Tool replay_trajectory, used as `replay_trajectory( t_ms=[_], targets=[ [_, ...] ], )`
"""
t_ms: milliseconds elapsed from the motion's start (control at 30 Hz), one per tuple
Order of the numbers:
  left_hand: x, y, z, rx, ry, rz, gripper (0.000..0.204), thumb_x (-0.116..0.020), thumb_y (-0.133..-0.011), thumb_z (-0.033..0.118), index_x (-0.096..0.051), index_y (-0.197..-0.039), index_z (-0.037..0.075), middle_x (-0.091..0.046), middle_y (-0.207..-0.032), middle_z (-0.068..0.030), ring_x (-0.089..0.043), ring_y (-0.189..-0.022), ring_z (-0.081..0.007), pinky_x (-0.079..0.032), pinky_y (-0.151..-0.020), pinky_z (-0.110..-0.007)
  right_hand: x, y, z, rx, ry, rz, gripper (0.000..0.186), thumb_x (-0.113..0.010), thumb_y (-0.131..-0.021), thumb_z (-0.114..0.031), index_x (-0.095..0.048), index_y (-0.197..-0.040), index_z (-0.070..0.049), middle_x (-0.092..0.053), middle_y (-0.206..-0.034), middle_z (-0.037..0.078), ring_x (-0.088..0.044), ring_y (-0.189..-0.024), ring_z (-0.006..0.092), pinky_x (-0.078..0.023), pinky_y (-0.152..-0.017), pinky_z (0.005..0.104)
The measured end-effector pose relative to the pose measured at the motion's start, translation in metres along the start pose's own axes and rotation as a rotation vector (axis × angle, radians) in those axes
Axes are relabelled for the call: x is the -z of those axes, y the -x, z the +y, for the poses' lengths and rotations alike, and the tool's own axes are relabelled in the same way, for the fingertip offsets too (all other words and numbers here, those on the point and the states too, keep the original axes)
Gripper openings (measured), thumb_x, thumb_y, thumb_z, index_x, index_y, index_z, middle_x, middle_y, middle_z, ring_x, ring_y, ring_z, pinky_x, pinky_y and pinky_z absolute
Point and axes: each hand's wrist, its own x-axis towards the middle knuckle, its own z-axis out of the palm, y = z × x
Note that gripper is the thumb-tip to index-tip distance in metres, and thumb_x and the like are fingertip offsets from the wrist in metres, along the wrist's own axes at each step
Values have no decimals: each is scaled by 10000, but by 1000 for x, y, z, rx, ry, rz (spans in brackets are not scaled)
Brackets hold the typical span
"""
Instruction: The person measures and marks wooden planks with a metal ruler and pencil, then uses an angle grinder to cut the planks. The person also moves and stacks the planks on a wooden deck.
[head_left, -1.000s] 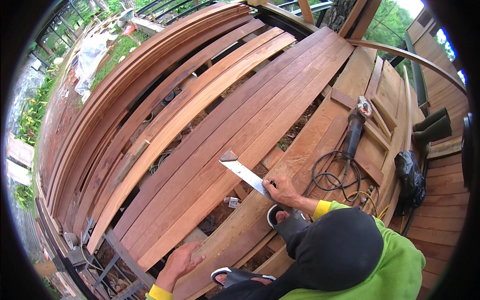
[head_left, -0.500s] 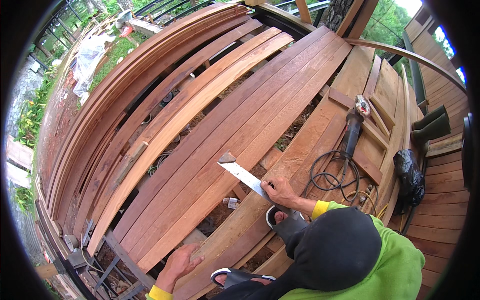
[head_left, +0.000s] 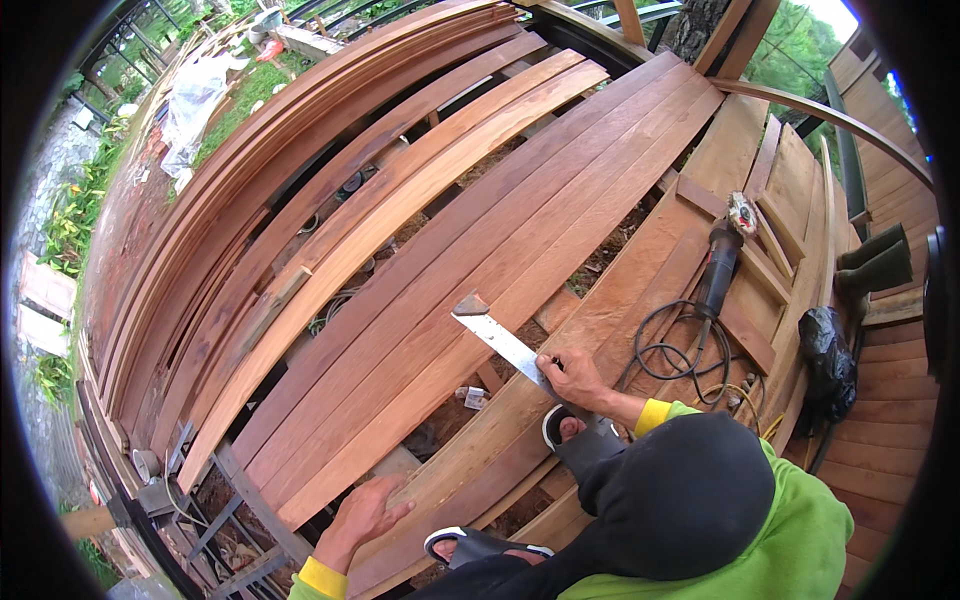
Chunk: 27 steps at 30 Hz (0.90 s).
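Note:
My right hand (head_left: 568, 378) is closed on a long flat metal blade (head_left: 505, 340), like a try square, lying across reddish deck boards (head_left: 440, 290) with a small angled piece (head_left: 470, 305) at its far end. My left hand (head_left: 368, 515) is at the lower middle, fingers apart and holding nothing, beside the end of a lighter board (head_left: 455, 455). My sandalled feet (head_left: 570, 430) are on the boards. A dark rounded shape (head_left: 675, 495) covers much of the lower right, beside green sleeve fabric.
An angle grinder (head_left: 720, 265) with a coiled cable lies on planks to the right, near a black bag (head_left: 827, 355) and rubber boots (head_left: 872, 260). Stacked long boards (head_left: 200, 250) fill the left, over gaps in the frame. A tree trunk (head_left: 700, 30) and curved timber (head_left: 820, 118) stand behind.
The whole scene has shifted slightly right in the picture. Both hands keep nearly the same pose, the right one still on the metal blade.

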Motion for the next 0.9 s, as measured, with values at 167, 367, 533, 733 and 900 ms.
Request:
replay_trajectory(
  t_ms=[167,367,533,733,900],
  targets=[
    [-6,0,-7,-68,-33,70,416,-678,-868,351,-611,-1142,45,-653,-963,-199,-635,-919,-372,-513,-793,-435,5,1,-7,-9,-35,-16,317,-569,-932,-291,-714,-924,-9,-642,-747,248,-671,-706,372,-498,-636,428],
    [-7,1,-9,-51,-80,39,462,-660,-883,364,-592,-1203,37,-646,-1063,-223,-613,-1011,-401,-502,-853,-463,1,-1,0,8,-1,-13,302,-565,-938,-275,-707,-918,-9,-633,-721,234,-664,-665,324,-482,-611,422],
    [-7,-1,-5,-50,-59,61,481,-656,-892,356,-582,-1233,24,-636,-1112,-229,-604,-1063,-403,-495,-900,-461,-1,-2,11,60,-19,49,285,-571,-938,-233,-683,-849,13,-592,-633,192,-598,-567,233,-445,-551,391],
    [-3,4,1,-4,-47,35,489,-646,-904,366,-578,-1244,21,-630,-1137,-228,-600,-1083,-406,-493,-912,-457,-5,-2,10,53,-55,31,290,-586,-945,-217,-660,-804,25,-505,-554,141,-483,-519,147,-397,-504,361],
    [-5,1,-2,2,-61,13,488,-637,-910,374,-579,-1245,24,-625,-1147,-228,-601,-1078,-408,-494,-913,-457,-2,-1,7,100,9,64,310,-581,-953,-222,-655,-793,34,-504,-562,138,-470,-530,145,-391,-508,364]
  ],
)
